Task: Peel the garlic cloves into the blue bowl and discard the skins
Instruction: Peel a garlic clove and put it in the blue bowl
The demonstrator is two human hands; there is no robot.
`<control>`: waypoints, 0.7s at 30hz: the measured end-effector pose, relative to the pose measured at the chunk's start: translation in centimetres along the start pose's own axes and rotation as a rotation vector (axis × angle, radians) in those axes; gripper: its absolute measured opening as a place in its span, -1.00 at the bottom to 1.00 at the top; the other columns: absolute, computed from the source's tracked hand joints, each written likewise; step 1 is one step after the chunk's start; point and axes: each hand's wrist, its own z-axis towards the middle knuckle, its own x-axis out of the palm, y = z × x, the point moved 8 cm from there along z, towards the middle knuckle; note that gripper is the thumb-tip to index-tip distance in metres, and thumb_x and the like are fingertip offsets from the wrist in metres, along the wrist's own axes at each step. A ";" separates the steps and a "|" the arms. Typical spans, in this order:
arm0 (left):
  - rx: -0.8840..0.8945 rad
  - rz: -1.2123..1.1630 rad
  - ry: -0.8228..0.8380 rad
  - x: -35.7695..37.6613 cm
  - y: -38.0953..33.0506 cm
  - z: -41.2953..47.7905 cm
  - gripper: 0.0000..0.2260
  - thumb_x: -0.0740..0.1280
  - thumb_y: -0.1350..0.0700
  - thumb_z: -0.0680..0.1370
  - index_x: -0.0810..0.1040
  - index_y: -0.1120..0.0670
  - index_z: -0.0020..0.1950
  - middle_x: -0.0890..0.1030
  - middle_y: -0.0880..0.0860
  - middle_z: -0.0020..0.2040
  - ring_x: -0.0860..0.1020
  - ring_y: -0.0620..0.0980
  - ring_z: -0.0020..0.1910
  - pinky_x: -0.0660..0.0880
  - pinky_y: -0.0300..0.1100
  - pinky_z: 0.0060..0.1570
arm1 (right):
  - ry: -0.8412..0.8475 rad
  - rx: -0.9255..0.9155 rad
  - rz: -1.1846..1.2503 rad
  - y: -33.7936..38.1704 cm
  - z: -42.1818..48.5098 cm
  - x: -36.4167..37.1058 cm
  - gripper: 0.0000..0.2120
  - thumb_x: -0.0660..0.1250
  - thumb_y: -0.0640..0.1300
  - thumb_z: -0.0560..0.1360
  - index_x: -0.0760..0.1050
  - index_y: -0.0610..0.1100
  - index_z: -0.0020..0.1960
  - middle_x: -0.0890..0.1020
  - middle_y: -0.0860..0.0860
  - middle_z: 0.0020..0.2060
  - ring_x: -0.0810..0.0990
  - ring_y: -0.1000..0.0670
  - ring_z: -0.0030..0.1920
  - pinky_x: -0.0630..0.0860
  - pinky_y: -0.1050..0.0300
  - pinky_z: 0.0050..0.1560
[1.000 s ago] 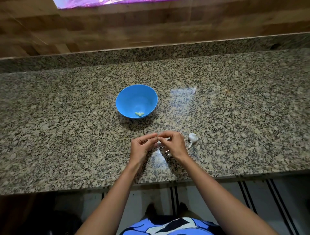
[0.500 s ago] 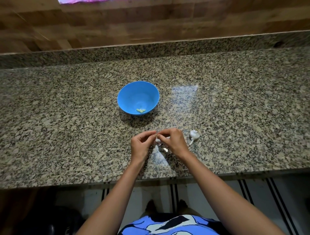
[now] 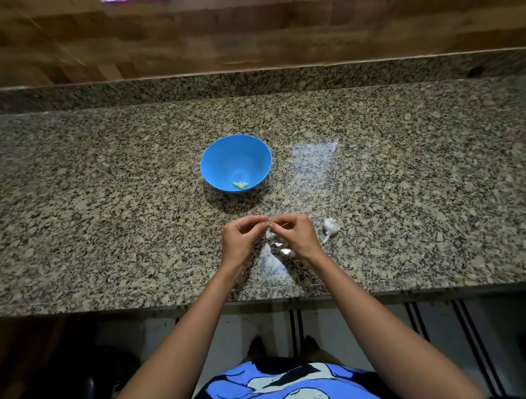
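- Nearest, at the bottom edge: blue-and-white shirt (image 3: 284, 381), and beyond it pale floor (image 3: 355, 327) crossed by dark stripes, under the counter's overhang.
- Next, speckled granite counter (image 3: 113, 213), glossy, spanning the full width, front edge toward the person.
- Just past that edge, left hand (image 3: 240, 240) and right hand (image 3: 296, 236) over the stone, fingertips meeting. Thumb and forefinger of each curled in and pinched on one small garlic clove (image 3: 268, 225) between them, other fingers folded loosely.
- Under and between the hands, a few pale skin scraps (image 3: 284, 251) on the granite.
- Just right of the right hand and not touching it, part of a garlic bulb (image 3: 331, 227), stem pointing toward the near edge.
- Farther back, well apart from the hands: blue bowl (image 3: 227, 153), upright on the counter, with a few pale-yellow peeled cloves (image 3: 240, 185) at the near side of its bottom.
- Right of the bowl, a bright patch of glare (image 3: 316, 153) on the polished stone.
- Behind all, a low granite upstand (image 3: 170, 88), then a wood-panelled wall (image 3: 256, 34), with a sliver of pink strip (image 3: 133, 0) at the very top edge.
- Against one second ago: same two-handed pinch on the clove. Bowl, bulb and peeled cloves in the same places on the counter. Whole scene a little higher in view, pink strip shrunk from a broad band to a sliver.
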 end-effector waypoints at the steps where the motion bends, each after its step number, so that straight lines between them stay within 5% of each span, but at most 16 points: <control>1: -0.003 0.001 0.005 0.0 0.0 0.0 -0.86 0.43 0.32 0.42 0.66 0.14 -0.07 0.69 0.10 -0.13 0.67 0.06 -0.11 0.60 -0.12 -0.06 | 0.002 0.004 0.009 0.1 -0.1 0.0 -0.96 0.41 -0.23 0.43 0.64 -0.15 -0.15 0.68 -0.11 -0.29 0.63 0.00 -0.32 0.60 0.11 -0.27; 6: 0.062 0.107 0.084 0.4 -0.6 0.1 -0.84 0.44 0.29 0.44 0.67 0.18 0.00 0.69 0.09 -0.09 0.66 0.04 -0.08 0.60 -0.09 -0.04 | 0.016 0.050 0.072 0.2 -0.1 -0.1 -0.87 0.37 -0.27 0.44 0.61 -0.08 -0.22 0.65 -0.08 -0.30 0.61 -0.02 -0.31 0.60 0.10 -0.25; 11: 0.084 0.132 0.061 0.1 -1.2 0.2 -0.86 0.40 0.30 0.47 0.65 0.17 0.01 0.68 0.08 -0.08 0.66 0.00 -0.10 0.60 -0.18 -0.08 | 0.061 -0.001 0.052 0.6 -0.2 0.3 -0.92 0.41 -0.19 0.45 0.64 -0.12 -0.07 0.69 -0.06 -0.21 0.64 -0.04 -0.24 0.60 0.07 -0.20; 17: -0.061 -0.112 0.013 0.4 -0.8 -0.1 -0.87 0.37 0.37 0.46 0.64 0.19 -0.06 0.67 0.16 -0.12 0.67 0.06 -0.15 0.61 -0.24 -0.17 | -0.127 -0.114 -0.138 1.2 -0.7 -0.4 -0.89 0.42 -0.12 0.44 0.65 -0.10 -0.06 0.67 0.08 -0.23 0.62 0.14 -0.26 0.62 0.10 -0.18; 21: -0.055 -0.083 -0.004 0.6 -0.7 -0.1 -0.86 0.39 0.37 0.45 0.65 0.18 -0.06 0.68 0.19 -0.11 0.67 0.12 -0.12 0.62 -0.19 -0.13 | -0.212 -0.140 -0.233 1.2 -1.1 -0.7 -0.87 0.40 -0.07 0.45 0.64 -0.09 -0.04 0.68 0.05 -0.17 0.62 0.09 -0.21 0.60 0.03 -0.18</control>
